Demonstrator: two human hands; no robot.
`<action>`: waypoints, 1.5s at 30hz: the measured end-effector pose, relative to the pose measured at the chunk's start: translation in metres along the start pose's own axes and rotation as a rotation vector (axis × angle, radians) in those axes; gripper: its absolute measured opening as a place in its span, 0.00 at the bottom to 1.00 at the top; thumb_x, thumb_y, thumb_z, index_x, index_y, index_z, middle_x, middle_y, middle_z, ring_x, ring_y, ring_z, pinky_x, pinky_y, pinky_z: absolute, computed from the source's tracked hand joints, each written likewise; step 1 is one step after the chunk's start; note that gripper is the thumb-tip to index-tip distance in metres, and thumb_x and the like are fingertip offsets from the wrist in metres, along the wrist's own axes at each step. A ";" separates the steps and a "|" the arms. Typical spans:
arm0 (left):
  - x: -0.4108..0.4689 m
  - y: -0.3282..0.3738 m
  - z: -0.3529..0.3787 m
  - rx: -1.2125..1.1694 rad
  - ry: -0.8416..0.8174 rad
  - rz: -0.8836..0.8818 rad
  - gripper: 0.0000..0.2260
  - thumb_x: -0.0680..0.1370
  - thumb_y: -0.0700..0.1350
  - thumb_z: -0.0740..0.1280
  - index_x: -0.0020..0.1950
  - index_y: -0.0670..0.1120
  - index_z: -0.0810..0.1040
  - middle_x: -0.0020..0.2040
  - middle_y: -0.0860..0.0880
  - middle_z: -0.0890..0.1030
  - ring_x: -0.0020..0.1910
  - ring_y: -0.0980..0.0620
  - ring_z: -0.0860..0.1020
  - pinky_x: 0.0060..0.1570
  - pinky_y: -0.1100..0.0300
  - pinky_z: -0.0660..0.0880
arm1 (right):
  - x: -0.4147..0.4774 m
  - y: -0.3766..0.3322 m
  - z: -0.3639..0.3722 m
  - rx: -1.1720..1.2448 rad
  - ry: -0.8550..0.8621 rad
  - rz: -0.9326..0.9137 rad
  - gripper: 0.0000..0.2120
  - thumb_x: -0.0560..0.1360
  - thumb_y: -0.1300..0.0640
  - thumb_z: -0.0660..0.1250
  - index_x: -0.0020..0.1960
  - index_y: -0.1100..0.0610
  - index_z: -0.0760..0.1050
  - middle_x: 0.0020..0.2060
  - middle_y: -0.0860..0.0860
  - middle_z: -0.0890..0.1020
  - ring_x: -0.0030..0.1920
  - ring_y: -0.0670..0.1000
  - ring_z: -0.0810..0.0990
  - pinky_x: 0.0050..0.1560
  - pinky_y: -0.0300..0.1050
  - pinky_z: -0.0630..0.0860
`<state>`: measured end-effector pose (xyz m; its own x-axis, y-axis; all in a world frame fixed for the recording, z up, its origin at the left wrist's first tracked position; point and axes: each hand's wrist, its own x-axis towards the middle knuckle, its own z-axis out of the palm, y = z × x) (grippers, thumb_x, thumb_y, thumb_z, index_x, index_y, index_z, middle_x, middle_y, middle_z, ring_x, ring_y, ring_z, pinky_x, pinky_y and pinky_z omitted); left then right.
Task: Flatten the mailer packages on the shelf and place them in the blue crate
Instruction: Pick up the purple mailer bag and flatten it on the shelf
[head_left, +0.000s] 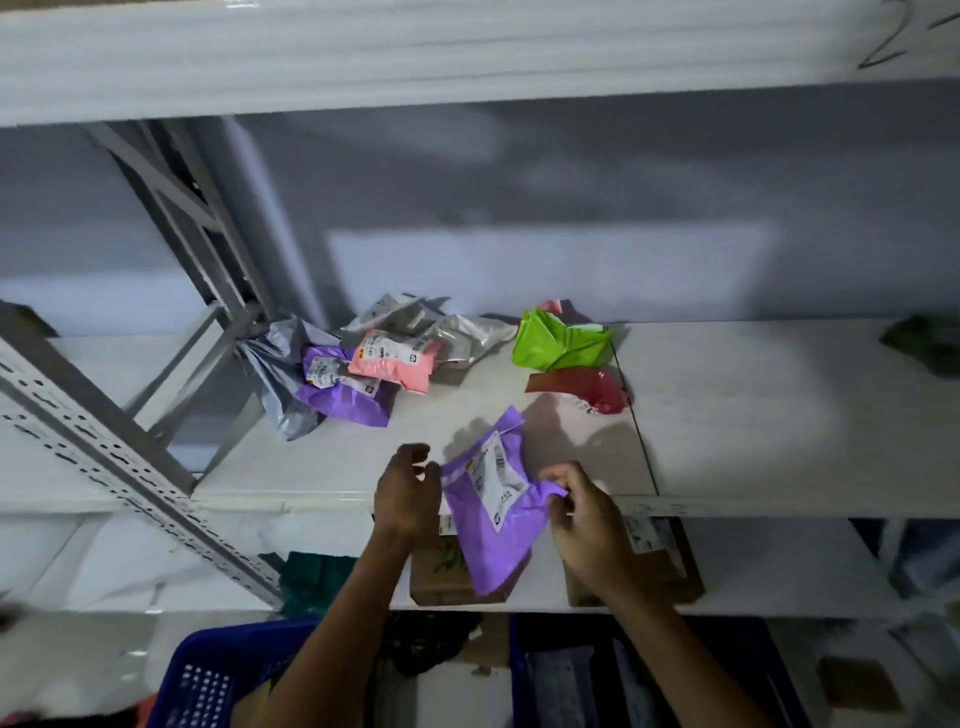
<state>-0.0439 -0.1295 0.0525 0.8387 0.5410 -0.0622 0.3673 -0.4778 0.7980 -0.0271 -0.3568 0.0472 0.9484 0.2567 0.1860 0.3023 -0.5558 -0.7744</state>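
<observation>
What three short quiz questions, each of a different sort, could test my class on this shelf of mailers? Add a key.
1. True or false: the green mailer lies in the blue crate.
2. Which colour is the held mailer that the right hand pinches by its edge? A purple, B pink, C grey.
3. Fill in: the red mailer lies just nearer the person than the ____ mailer.

Key: 1 false, it lies on the shelf; 2 A; 3 green.
</observation>
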 end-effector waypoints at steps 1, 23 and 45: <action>0.008 0.003 0.000 0.025 -0.020 0.031 0.14 0.82 0.43 0.64 0.68 0.43 0.75 0.63 0.46 0.80 0.60 0.45 0.79 0.58 0.55 0.74 | -0.002 -0.003 -0.001 -0.004 -0.020 -0.030 0.11 0.78 0.63 0.64 0.57 0.52 0.77 0.50 0.44 0.83 0.47 0.44 0.79 0.43 0.33 0.69; 0.047 -0.031 0.002 -0.694 -0.511 -0.386 0.18 0.82 0.54 0.64 0.58 0.42 0.83 0.54 0.42 0.86 0.51 0.45 0.83 0.52 0.54 0.77 | 0.071 -0.020 0.024 0.566 0.383 0.401 0.14 0.73 0.72 0.67 0.48 0.55 0.81 0.43 0.48 0.84 0.45 0.48 0.81 0.42 0.28 0.74; 0.114 0.040 -0.080 0.046 0.218 0.524 0.13 0.85 0.50 0.56 0.46 0.47 0.74 0.36 0.44 0.79 0.38 0.36 0.77 0.36 0.54 0.65 | 0.059 -0.090 0.048 0.655 -0.072 0.361 0.11 0.82 0.59 0.64 0.45 0.60 0.83 0.36 0.53 0.86 0.38 0.49 0.84 0.42 0.42 0.81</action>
<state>0.0346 -0.0320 0.1255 0.8130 0.3518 0.4640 -0.0540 -0.7478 0.6617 -0.0033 -0.2537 0.0992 0.9624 0.2114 -0.1706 -0.1665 -0.0371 -0.9853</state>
